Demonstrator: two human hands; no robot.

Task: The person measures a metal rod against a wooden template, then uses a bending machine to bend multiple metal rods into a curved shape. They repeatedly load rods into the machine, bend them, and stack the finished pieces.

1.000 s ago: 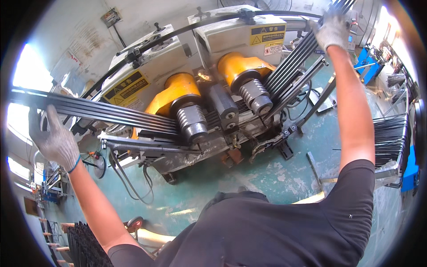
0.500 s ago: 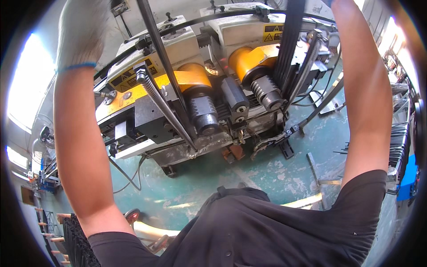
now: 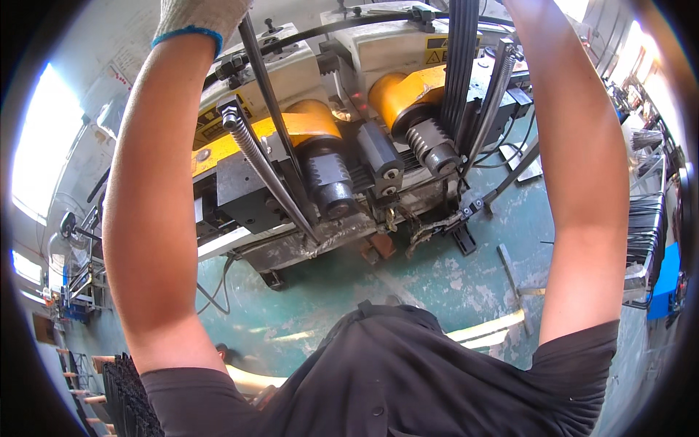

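Observation:
My left hand, in a white knit glove with a blue cuff, is at the top edge, its fingers cut off. Beside it runs the upper part of a slim dark bar, which slants down to the machine. Whether the glove touches this bar I cannot tell. My right forearm is raised on the right, and its hand lies beyond the top edge. A bundle of dark bars stands upright near that forearm. Between my arms is a machine with two yellow clamp heads, toothed dark cylinders and a dark middle block.
Two slanted spring rods flank the machine. A black hose arcs across its top. A rack of dark rods stands at right, by a blue bin. More dark stock is at lower left. A flat bar lies on the green floor.
My left arm has swung right, bringing the gloved hand near the slim bar. My right arm has shifted left. The bar bundle's upper part has moved slightly left.

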